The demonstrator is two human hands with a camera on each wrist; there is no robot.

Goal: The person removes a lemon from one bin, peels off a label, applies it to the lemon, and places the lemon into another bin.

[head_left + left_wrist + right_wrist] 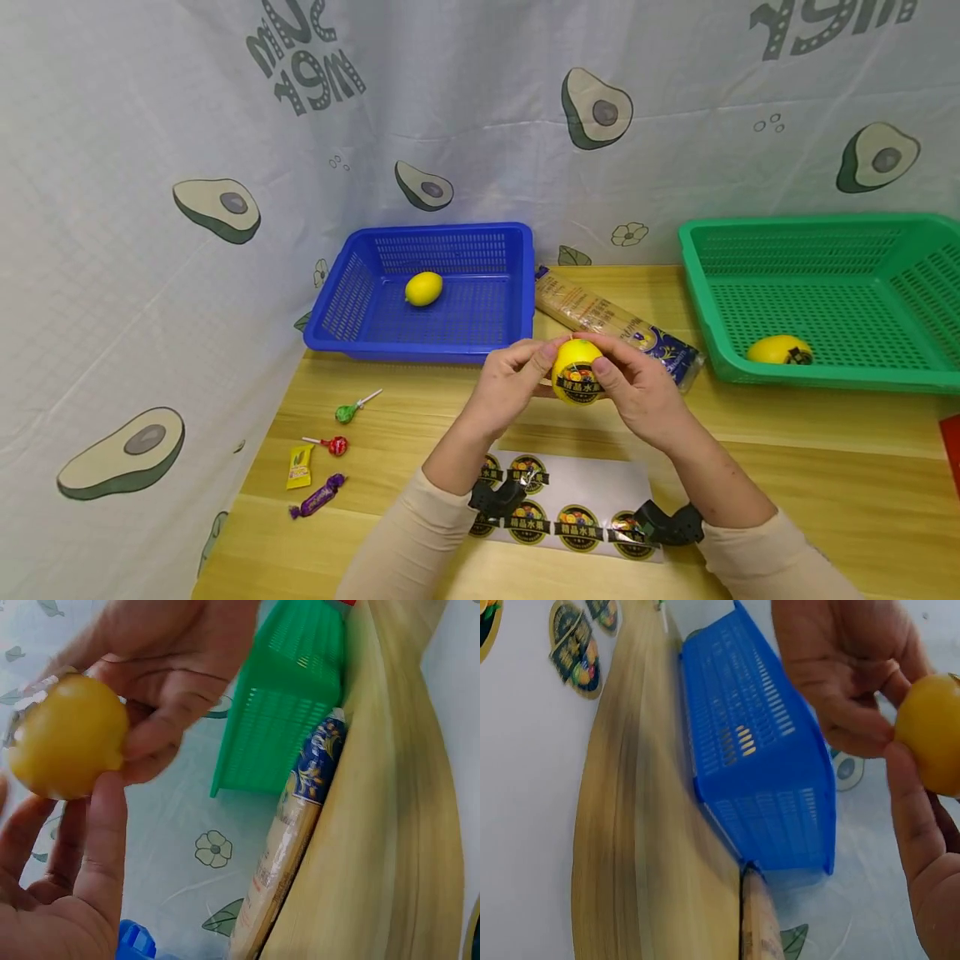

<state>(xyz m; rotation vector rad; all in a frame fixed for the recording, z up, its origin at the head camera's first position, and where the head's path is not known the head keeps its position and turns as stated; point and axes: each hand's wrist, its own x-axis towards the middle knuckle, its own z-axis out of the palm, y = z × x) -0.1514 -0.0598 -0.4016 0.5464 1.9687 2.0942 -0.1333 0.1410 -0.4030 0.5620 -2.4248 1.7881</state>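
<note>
Both hands hold one yellow lemon (576, 369) above the wooden table (787, 467), between the two baskets. A round dark sticker (581, 388) is on its front. My left hand (517, 379) grips the lemon from the left with curled fingers; my right hand (633, 383) grips it from the right, thumb on the sticker's upper edge. The left wrist view shows the lemon (67, 735) pinched between both hands. In the right wrist view the lemon (930, 742) sits at the right edge. A white sticker sheet (592, 492) with several round labels lies under my wrists.
A blue basket (517, 242) at back centre holds one lemon (423, 288). A green basket (697, 250) at right holds a stickered lemon (780, 350). A noodle packet (607, 321) lies between them. Two lollipops (348, 411) and wrapped candies (300, 467) lie at left. A curtain hangs behind.
</note>
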